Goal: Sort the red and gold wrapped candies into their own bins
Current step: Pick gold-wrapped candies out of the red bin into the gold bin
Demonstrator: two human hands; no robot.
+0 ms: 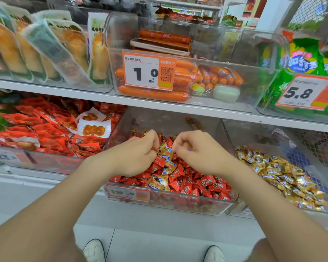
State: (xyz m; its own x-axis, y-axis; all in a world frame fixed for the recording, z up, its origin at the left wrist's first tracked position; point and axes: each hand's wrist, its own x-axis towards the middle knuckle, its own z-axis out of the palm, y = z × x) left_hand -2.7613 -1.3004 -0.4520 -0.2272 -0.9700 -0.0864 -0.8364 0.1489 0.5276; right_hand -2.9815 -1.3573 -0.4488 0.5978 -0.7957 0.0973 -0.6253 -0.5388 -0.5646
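Both my hands are down in the middle bin (187,204), on the red candies (203,184) with gold candies (167,152) mixed in. My left hand (138,154) has its fingers curled, tips against a gold wrapper. My right hand (197,152) is curled too. I cannot tell whether either hand has hold of anything. The right bin (228,135) holds only gold ones.
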